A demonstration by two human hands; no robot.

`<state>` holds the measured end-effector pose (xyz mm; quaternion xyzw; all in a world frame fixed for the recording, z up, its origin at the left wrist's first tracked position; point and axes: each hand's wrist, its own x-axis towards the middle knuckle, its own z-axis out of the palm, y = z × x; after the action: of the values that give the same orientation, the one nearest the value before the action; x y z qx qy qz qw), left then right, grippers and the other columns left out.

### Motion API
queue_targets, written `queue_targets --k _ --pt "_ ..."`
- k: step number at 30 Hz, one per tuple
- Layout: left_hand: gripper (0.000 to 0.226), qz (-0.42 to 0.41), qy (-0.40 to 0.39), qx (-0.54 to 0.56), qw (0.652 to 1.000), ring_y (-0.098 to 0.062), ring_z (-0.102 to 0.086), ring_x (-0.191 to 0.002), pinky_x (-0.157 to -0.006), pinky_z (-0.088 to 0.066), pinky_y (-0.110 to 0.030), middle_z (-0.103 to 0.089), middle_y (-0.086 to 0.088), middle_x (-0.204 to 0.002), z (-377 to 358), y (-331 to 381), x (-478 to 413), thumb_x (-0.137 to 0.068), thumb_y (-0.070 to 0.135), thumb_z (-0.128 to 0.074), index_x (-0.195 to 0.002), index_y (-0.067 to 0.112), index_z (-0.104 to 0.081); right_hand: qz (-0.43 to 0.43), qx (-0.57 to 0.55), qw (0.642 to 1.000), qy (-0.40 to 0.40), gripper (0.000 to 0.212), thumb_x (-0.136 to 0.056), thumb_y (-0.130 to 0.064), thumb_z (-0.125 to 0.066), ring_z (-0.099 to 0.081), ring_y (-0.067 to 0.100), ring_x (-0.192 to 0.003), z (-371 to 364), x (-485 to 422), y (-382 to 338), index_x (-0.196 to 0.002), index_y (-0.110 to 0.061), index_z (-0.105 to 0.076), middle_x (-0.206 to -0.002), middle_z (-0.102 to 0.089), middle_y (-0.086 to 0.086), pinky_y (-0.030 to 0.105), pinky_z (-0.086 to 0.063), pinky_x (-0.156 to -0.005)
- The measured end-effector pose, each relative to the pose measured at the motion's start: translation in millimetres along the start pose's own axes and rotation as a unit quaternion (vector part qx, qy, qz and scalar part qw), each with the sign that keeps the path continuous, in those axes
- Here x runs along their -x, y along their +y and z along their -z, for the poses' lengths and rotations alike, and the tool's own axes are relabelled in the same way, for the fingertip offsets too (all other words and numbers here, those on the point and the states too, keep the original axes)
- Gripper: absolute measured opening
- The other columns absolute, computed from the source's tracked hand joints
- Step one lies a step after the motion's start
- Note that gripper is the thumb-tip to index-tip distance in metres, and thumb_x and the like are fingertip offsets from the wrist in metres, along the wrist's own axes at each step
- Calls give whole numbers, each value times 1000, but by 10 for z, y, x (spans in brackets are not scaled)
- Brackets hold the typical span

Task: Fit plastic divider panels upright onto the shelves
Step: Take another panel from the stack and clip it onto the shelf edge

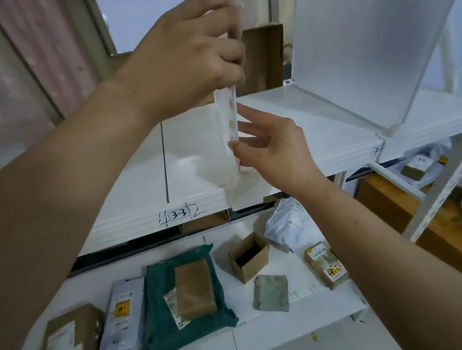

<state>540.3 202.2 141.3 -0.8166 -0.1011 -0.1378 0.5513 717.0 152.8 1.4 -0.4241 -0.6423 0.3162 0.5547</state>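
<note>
I saw left hand [185, 60] gripping upright divider panel [231, 112] top; right hand [275, 145] loose-fingered, touching its lower edge at shelf [194, 155].

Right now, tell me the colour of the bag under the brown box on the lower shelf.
The bag is dark green; the head view shows it.

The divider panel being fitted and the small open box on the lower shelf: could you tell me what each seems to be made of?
The divider panel looks like translucent, glossy rigid plastic: pinkish tones show through its edge. The small open box looks like matte brown cardboard, probably corrugated, with raised flaps.
</note>
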Motion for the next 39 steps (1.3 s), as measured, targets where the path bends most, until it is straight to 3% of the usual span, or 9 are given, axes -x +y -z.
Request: queue_targets --k 12,18,21,23,25,28,31,34,39 --pt "37 24 11 18 999 -33 -61 -124 -119 -42 -47 -72 -9 -104 87 15 -91 -114 0 -46 -101 13 -79 1 7 1000 -9 61 -92 -19 -77 -76 11 -110 110 29 -67 -148 -34 -58 -133 -73 -7 48 -65 -87" --pt "32 61 3 77 995 -34 -60 -128 -124 -37 -49 -72 -10 -104 81 42 -72 -109 -4 -53 -104 11 -81 18 47 999 -5 59 -93 -22 -76 -75 9 -109 81 45 -32 -148 -34 -58 -133 -72 -8 45 -63 -93" --pt "29 94 -10 108 990 -37 -57 -133 -120 -40 -51 -73 -12 -105 97 75 -65 -106 -1 -56 -102 9 -83 61 150 987 17 30 -94 -43 -74 -75 0 -94 71 33 -43 -121 -30 -71 -111 -77 -14 22 -62 -84" --pt "24 99 -18 119 988 -40 -56 -133 -117 -42 -52 -73 -13 -102 116 81 -55 -104 1 -61 -102 8 -83 109 240 964 33 37 -98 -58 -62 -68 4 -75 40 11 -54 -82 -24 -62 -80 -68 -9 20 -56 -66" --pt "18 86 -24 131 987 -43 -58 -127 -112 -46 -56 -72 -15 -98 138 75 -40 -103 1 -66 -102 5 -83 143 296 944 31 53 -104 -52 -54 -49 15 -57 -25 -30 -36 -61 -25 -41 -59 -47 -4 35 -42 -54" --pt "9 58 -7 165 985 -45 -62 -117 -112 -46 -59 -72 -17 -92 128 77 5 -98 -1 -75 -100 2 -83 171 295 939 44 55 -107 -28 -52 -33 13 -50 -134 -40 38 -59 -30 -25 -53 -31 -8 32 -29 -50" --pt "9 53 31 188 980 -37 -61 -112 -113 -45 -56 -72 -13 -89 59 60 87 -100 1 -75 -99 4 -83 196 297 932 70 51 -105 -19 -51 -29 8 -48 -205 -21 123 -64 -31 -24 -54 -25 -12 27 -21 -49" --pt "17 44 61 214 974 -25 -54 -107 -117 -41 -51 -72 -8 -89 -25 80 119 -104 2 -68 -97 8 -83 213 307 924 80 44 -103 -12 -53 -26 10 -48 -226 14 213 -65 -19 -32 -55 -28 -9 28 -21 -48" --pt "31 37 46 248 967 -15 -51 -108 -119 -40 -51 -69 -5 -90 -92 267 4 -105 -6 -59 -90 9 -82 183 291 937 62 44 -105 -13 -53 -30 18 -51 -218 123 384 -64 -13 -38 -55 -36 -2 30 -23 -54"
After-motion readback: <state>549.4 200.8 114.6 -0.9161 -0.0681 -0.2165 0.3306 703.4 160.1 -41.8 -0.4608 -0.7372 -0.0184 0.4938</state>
